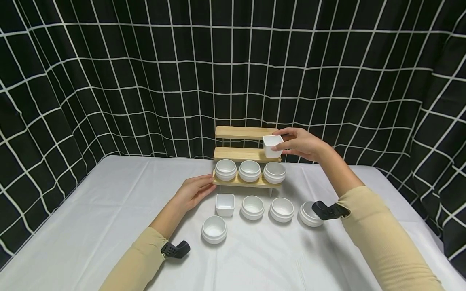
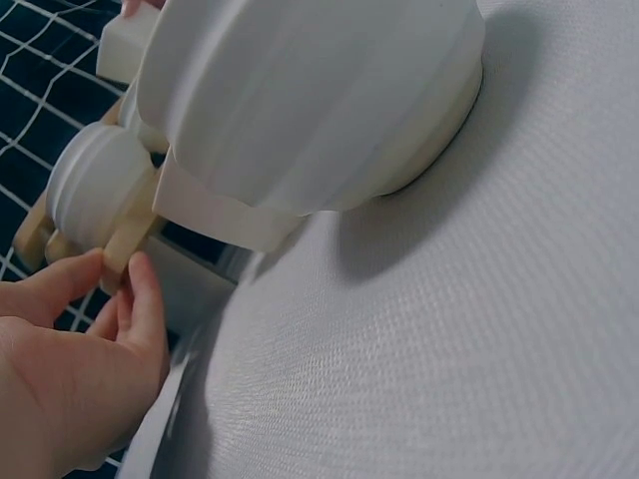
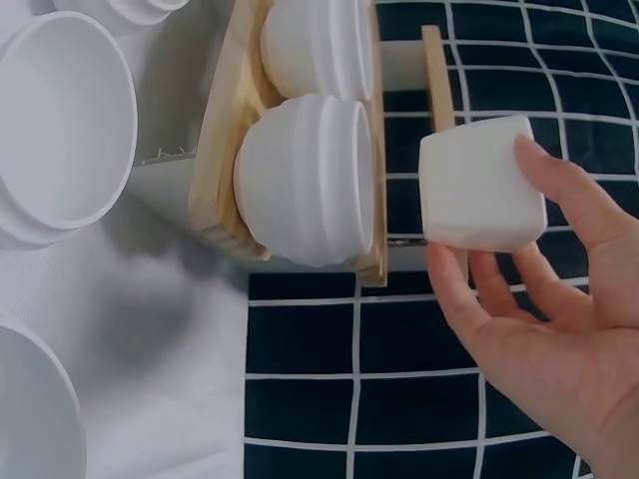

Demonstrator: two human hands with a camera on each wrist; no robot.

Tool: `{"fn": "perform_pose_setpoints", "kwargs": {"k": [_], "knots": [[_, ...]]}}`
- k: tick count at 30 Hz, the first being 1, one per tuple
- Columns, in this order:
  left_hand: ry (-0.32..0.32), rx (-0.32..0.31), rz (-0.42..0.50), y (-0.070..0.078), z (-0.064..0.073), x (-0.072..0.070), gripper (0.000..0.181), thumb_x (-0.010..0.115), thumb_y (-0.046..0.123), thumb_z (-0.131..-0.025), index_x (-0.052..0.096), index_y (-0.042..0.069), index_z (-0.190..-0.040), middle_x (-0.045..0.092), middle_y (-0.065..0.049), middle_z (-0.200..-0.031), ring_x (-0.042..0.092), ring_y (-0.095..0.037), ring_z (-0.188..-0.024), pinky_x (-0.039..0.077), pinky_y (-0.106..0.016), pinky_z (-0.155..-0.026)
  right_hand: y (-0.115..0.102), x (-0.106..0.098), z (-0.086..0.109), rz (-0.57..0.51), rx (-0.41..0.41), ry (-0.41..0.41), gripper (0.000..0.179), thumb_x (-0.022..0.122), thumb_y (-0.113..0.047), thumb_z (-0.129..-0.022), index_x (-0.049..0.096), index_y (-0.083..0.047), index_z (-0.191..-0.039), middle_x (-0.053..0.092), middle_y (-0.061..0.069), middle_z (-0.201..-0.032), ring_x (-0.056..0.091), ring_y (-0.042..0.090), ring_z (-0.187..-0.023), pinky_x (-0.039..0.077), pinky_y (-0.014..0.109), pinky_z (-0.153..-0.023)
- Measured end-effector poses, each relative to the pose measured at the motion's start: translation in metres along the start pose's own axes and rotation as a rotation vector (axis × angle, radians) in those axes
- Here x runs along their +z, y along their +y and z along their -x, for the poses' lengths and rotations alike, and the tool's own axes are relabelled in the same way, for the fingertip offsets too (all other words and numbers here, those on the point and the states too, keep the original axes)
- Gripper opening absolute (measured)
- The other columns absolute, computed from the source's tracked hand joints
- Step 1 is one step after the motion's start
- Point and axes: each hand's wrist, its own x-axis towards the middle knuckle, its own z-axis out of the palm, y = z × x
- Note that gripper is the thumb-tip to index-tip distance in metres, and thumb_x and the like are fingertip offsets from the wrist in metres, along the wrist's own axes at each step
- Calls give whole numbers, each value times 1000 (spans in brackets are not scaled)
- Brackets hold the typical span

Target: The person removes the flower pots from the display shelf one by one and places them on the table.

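A wooden three-tier stand [image 1: 240, 153] has three round white bowls on its lowest tier, a middle one [image 1: 249, 171] among them. My right hand [image 1: 300, 144] holds a small square white bowl [image 1: 272, 146] at the right end of the middle tier, thumb on one side and fingers on the other. Whether that bowl touches the tier, I cannot tell. With thumb and fingertips, my left hand [image 1: 196, 190] pinches the left end of the lowest tier, as the left wrist view shows at the wood edge [image 2: 128, 239].
Before the stand, on a white-covered table [image 1: 109, 210], are another square bowl [image 1: 225, 205] and several round bowls, one [image 1: 214, 229] nearest me and one [image 1: 310, 214] beneath my right forearm. A black curtain with white grid lines [image 1: 233, 72] hangs behind.
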Motion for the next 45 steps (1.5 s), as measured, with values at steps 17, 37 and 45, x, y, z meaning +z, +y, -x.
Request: {"fn": "perform_pose_setpoints", "kwargs": {"k": [17, 37, 45], "knots": [[-2, -1, 8, -1, 0, 0, 44, 55, -6, -106, 48, -14, -149, 63, -22, -128, 72, -9, -89, 63, -21, -98, 0, 0, 13, -38, -65, -24, 64, 73, 0, -97, 43, 6, -153, 54, 11, -130, 65, 8, -104, 62, 19, -96], [-13, 1, 19, 0, 1, -1, 45, 55, -7, -106, 46, -15, -149, 63, -21, -129, 72, -9, -90, 62, -21, -100, -3, 11, 36, 12, -110, 12, 63, 75, -2, -95, 46, 5, -150, 51, 16, -134, 64, 10, -103, 62, 19, -95], [-11, 2, 11, 0, 0, -1, 45, 55, -6, -106, 46, -15, -149, 59, -26, -138, 72, -8, -90, 62, -21, -101, -1, 21, 45, -22, -125, 10, 60, 75, 0, -94, 48, 7, -147, 57, 13, -128, 66, 10, -100, 63, 20, -94]]}}
